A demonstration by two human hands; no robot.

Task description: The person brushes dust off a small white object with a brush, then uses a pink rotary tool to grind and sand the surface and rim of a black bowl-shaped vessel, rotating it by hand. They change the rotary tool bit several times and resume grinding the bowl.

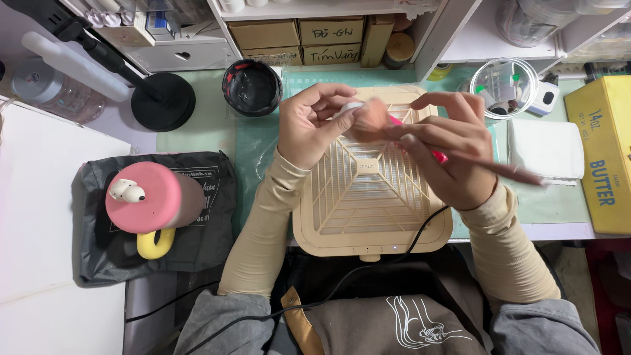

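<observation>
My left hand (314, 121) is raised over a beige square grille box (371, 197) and pinches a small white object (351, 106) between its fingertips. My right hand (453, 148) holds a long-handled brush (506, 169) with a soft peach-coloured head (372, 118). The brush head touches the white object. A bright pink stick (437, 156) also lies in my right hand. Both forearms wear beige sleeves.
A black cable (368, 263) runs from the box toward me. A pink mug with a yellow handle (150, 200) stands on a dark bag at left. Behind are a black pot (252, 87), a clear jar (505, 82), a white cloth (545, 148) and a yellow carton (605, 151).
</observation>
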